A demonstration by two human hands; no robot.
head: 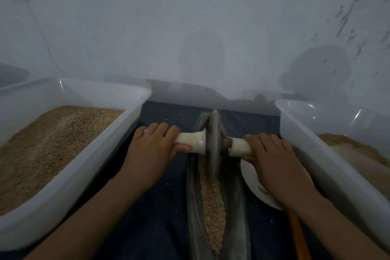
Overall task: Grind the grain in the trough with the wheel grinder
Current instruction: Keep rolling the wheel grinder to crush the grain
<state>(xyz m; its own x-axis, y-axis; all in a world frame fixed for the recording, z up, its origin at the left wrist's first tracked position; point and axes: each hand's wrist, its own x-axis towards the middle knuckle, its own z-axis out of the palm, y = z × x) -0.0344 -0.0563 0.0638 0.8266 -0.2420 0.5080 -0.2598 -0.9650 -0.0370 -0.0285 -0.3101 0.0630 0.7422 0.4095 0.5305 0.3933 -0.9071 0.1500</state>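
So that the wheel grinder (213, 145) bears evenly on the grain (212, 200) in the trough (193, 207), left hand (152, 148) and right hand (272, 154) each wrap a handle either side of it

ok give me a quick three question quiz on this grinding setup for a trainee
1. True or false: both hands grip the handles of the wheel grinder.
2. Which tub holds more grain? A) left tub B) right tub
3. Fill in: the grinder's wheel stands in the ____ between the tubs.

Key
1. True: the left hand and right hand each wrap a white handle.
2. A: it is filled far higher.
3. Trough, with grain lying along it toward the camera.
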